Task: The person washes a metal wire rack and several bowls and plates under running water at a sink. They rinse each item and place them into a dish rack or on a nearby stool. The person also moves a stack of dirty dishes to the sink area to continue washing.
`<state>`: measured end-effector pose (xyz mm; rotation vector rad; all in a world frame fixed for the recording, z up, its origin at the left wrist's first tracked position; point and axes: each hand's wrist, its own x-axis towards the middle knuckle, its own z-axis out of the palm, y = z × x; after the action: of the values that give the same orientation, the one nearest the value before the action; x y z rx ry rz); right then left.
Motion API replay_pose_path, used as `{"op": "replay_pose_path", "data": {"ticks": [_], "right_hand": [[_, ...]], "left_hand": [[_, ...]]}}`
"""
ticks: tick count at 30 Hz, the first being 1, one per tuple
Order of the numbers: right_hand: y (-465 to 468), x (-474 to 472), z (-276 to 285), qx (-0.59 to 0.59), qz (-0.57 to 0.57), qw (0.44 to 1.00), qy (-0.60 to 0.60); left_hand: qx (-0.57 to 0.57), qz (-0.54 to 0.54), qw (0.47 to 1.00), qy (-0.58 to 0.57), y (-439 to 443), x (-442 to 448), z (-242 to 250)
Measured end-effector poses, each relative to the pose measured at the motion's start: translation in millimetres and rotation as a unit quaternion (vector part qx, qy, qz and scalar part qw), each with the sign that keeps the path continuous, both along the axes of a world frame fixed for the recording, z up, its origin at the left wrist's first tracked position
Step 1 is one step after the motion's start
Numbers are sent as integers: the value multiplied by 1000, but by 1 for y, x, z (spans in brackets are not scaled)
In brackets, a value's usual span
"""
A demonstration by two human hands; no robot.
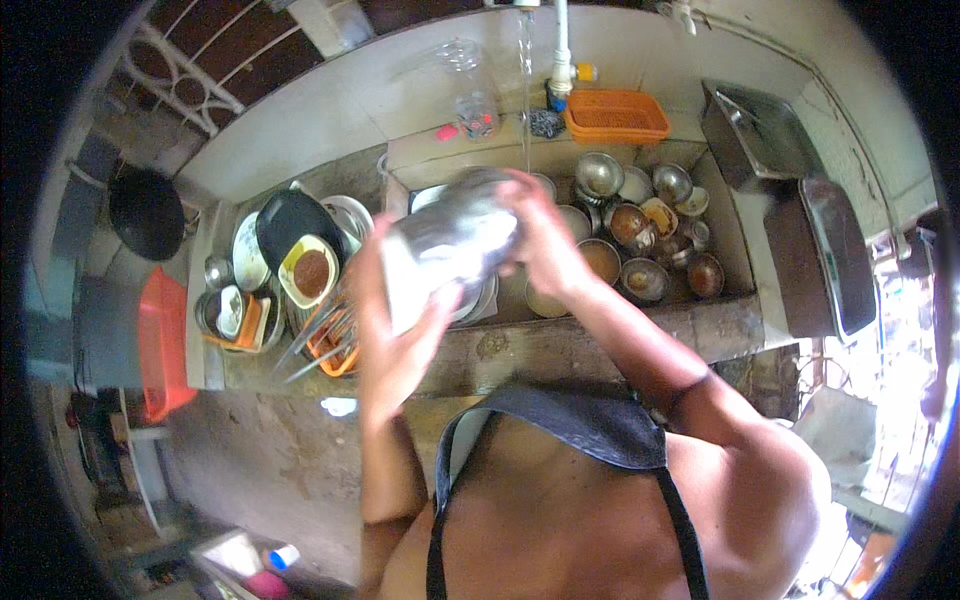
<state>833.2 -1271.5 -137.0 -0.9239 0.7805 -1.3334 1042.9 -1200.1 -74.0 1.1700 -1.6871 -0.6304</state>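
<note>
A shiny steel vessel [469,232], blurred by motion, is tilted above the near edge of the sink [731,225]. My left hand [401,322] grips its lower left side, the thumb along the pale, brightly lit part. My right hand [540,232] is around the vessel's right end; some of its fingers are blurred. Behind them, water [526,82] runs down from a tap [527,3] into the sink. Steel bowls [600,174] and cups, some with brown residue, crowd the sink's right half. White plates [480,300] lie partly hidden beneath the vessel.
Left on the ledge are a black pan [296,225], a yellow-rimmed bowl [307,270] holding something brown, and an orange basket [334,345] with metal utensils. An orange tray [616,116], scouring pad [547,122] and plastic bottle [474,112] stand behind the sink. Large metal pans [817,259] line the right.
</note>
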Motion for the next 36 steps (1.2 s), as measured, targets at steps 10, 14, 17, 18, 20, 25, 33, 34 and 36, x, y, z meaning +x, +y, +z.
{"op": "replay_pose_path", "data": {"ticks": [10,14,17,18,20,25,33,34,36], "right_hand": [[-27,-97,-178,334,-7,888,-317],[5,-102,-169,318,-33,858,-403],[15,-101,-142,285,42,900,-326],[12,-101,-133,224,76,928,-287],[-7,-93,-122,172,55,962,-204],[-98,-68,-136,48,70,948,308],[-178,-50,-209,-157,109,569,800],[-185,-49,-207,-191,157,544,802],[-192,-47,-198,-203,254,457,828]], "left_hand": [[260,-202,936,-123,-205,-139,-144],[203,-192,919,-280,-219,-171,-183],[210,-225,950,50,-202,-170,-187],[195,-182,964,4,-196,-161,-184],[140,-158,977,25,-189,-132,-174],[183,-37,980,62,-127,-64,-154],[88,-12,990,106,-23,48,-89],[63,21,985,157,-13,67,-82],[-22,102,983,153,-11,110,-71]]}}
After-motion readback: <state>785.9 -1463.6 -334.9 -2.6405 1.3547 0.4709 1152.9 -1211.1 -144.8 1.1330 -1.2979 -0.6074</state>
